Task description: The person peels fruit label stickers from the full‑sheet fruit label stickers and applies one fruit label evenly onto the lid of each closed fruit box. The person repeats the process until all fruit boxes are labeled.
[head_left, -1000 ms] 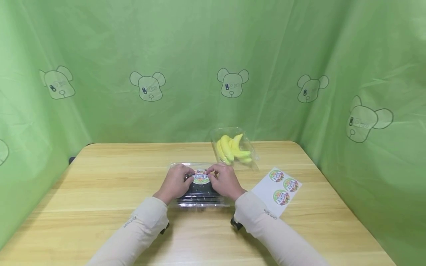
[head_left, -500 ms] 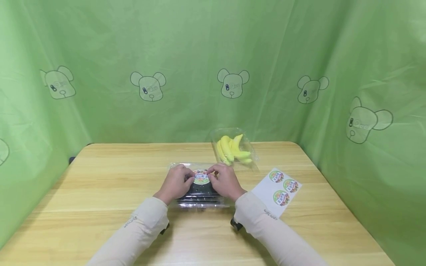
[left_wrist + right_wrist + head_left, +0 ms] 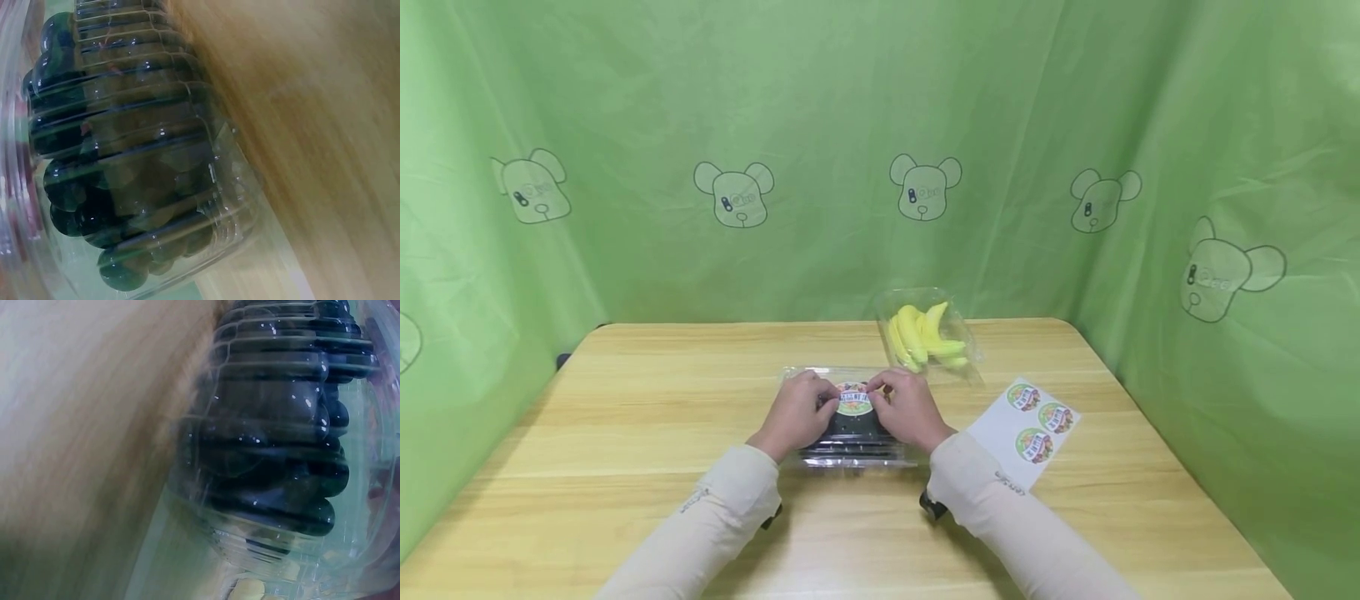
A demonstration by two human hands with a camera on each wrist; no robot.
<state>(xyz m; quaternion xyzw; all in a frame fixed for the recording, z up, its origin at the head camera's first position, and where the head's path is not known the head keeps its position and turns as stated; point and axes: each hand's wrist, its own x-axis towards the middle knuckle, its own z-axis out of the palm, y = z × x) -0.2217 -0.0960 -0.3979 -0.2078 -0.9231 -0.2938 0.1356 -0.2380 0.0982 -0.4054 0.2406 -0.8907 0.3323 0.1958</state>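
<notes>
A clear plastic fruit box [image 3: 857, 461] with its lid down stands at the middle of the table. Dark grapes [image 3: 65, 184] fill it, and their rounded shapes show through the ribbed side in both wrist views. Over the lid is a round, colourful fruit sticker [image 3: 853, 402] with a white band of lettering. My left hand [image 3: 797, 410] pinches the sticker's left edge between thumb and forefinger. On the opposite edge, my right hand [image 3: 912, 408] pinches it the same way. The fingers hide the sticker's two side edges, and neither hand appears clearly in the wrist views.
Behind the box to the right, a clear tray [image 3: 958, 321] holds several yellow bananas [image 3: 912, 333]. A white sheet [image 3: 996, 429] with 3 round stickers lies at the right, partly under the right sleeve. A green curtain [image 3: 835, 250] encloses the wooden table [image 3: 662, 400].
</notes>
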